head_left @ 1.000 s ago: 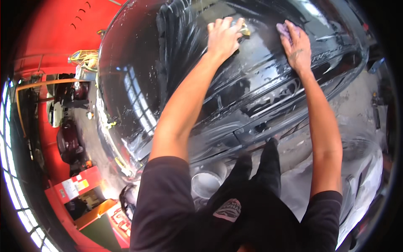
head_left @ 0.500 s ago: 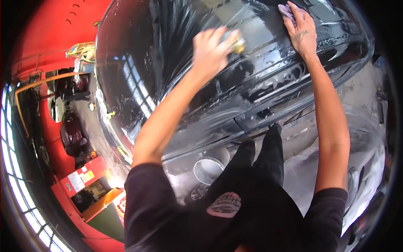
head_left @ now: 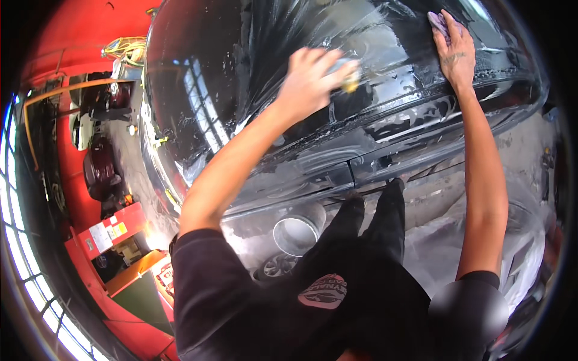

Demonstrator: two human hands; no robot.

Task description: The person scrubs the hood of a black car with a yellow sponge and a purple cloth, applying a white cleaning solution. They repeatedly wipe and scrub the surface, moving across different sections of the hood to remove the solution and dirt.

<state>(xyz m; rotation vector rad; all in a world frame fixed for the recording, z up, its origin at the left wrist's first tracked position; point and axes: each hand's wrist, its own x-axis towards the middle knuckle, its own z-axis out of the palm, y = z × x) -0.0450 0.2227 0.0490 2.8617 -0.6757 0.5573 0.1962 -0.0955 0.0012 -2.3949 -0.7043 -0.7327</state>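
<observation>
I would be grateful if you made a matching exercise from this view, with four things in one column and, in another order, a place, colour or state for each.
Things
1. Cloth
2. Bucket
3. Cords
4. Pad

Places, colours, states
A. looped, toward the picture's upper left
B. blurred, in the left hand
C. purple, under the right hand
D. round-mouthed, on the floor

Right pairs: 1-C, 2-D, 3-A, 4-B
</observation>
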